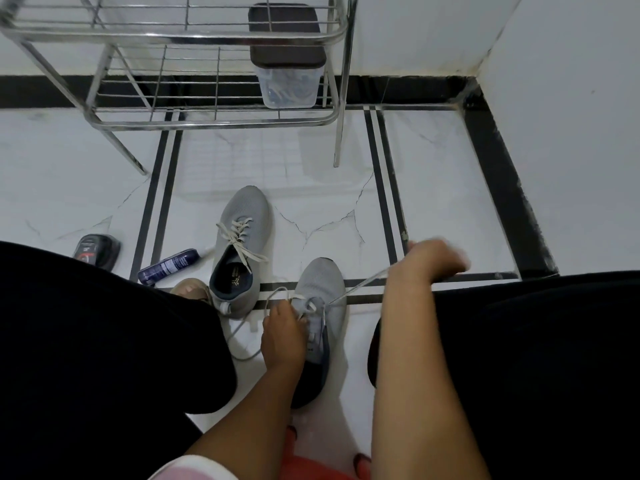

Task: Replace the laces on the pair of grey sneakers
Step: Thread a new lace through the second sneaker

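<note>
While the left hand (282, 336) is pinching the lace (360, 285) at the eyelets of the near sneaker (325, 289), the right hand (434, 259), blurred, is gripping the same lace and stretching it toward 2 o'clock. At 11 o'clock, the second sneaker (242, 237) is lying laced on the floor (322, 188).

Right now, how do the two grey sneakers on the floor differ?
The far sneaker is laced with a cream lace and untouched; the near sneaker is only partly laced. The left hand holds it while the right hand pulls its lace taut. Both are grey and point away.
</note>
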Action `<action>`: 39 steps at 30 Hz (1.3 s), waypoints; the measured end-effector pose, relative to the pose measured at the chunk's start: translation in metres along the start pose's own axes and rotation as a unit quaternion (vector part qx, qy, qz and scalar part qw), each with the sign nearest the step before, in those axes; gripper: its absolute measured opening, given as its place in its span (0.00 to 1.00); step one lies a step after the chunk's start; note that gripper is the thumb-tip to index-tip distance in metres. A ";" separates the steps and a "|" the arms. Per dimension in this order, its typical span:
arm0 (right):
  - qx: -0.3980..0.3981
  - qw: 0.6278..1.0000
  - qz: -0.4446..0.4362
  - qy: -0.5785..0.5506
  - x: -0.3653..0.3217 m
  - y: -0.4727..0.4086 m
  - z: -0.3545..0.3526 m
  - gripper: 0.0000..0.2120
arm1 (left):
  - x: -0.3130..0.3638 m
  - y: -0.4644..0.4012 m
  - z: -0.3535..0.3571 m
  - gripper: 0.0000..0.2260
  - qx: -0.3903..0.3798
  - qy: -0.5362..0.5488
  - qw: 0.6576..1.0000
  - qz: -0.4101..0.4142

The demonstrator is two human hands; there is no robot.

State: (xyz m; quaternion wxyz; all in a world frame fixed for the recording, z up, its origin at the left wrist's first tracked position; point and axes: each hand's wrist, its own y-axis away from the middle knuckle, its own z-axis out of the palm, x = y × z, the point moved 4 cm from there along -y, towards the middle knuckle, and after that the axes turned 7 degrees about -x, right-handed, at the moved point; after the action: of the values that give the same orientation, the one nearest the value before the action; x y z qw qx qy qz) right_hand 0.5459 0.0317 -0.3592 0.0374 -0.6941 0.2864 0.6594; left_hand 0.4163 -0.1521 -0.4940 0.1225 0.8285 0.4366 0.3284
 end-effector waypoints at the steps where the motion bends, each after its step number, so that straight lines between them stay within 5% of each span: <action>1: 0.055 0.995 -0.077 -0.032 -0.021 -0.007 -0.003 0.09 | -0.001 0.001 -0.002 0.09 -0.001 0.009 1.000 -0.003; 3: 0.053 0.984 -0.172 -0.017 -0.056 -0.004 0.001 0.10 | -0.005 -0.002 -0.001 0.11 -0.003 0.023 1.000 -0.017; 6: -0.114 0.951 -0.174 0.229 -0.019 0.008 0.020 0.10 | -0.007 -0.001 -0.001 0.14 -0.029 0.023 0.999 -0.034; 9: -0.340 0.803 -0.063 0.485 0.080 0.019 0.031 0.15 | -0.006 -0.001 -0.002 0.16 -0.052 0.010 0.998 -0.025; 12: -0.395 0.728 0.003 0.560 0.150 0.042 0.020 0.15 | -0.003 0.000 -0.004 0.15 -0.063 -0.015 0.998 -0.019; 19: -0.327 0.730 0.045 0.599 0.151 0.033 0.012 0.15 | -0.002 0.001 -0.007 0.11 -0.053 -0.031 0.998 -0.033; 24: -0.111 0.897 0.127 0.408 0.137 0.012 -0.007 0.17 | -0.002 0.002 -0.007 0.11 -0.056 -0.053 0.996 -0.036; 27: -0.064 0.933 0.092 0.342 0.118 0.007 -0.008 0.15 | 0.008 0.006 -0.001 0.10 -0.075 -0.087 0.993 0.008; 32: -0.098 0.934 0.074 0.335 0.115 0.012 -0.003 0.17 | 0.009 0.010 0.002 0.12 -0.097 -0.103 0.989 0.049; 37: -0.215 0.867 0.201 0.403 0.176 0.045 -0.014 0.24 | 0.008 0.010 0.002 0.13 -0.100 -0.090 0.990 0.042; 39: -0.220 0.874 0.222 0.371 0.187 0.051 -0.017 0.22 | 0.008 0.011 0.003 0.14 -0.098 -0.102 0.989 0.045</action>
State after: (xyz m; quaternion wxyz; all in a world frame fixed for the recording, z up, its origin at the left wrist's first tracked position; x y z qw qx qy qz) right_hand 0.5324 -0.0830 -0.5158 -0.3730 -0.7961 0.2731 0.3904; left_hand 0.4285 -0.1518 -0.4877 0.2325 0.8605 0.3495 0.2887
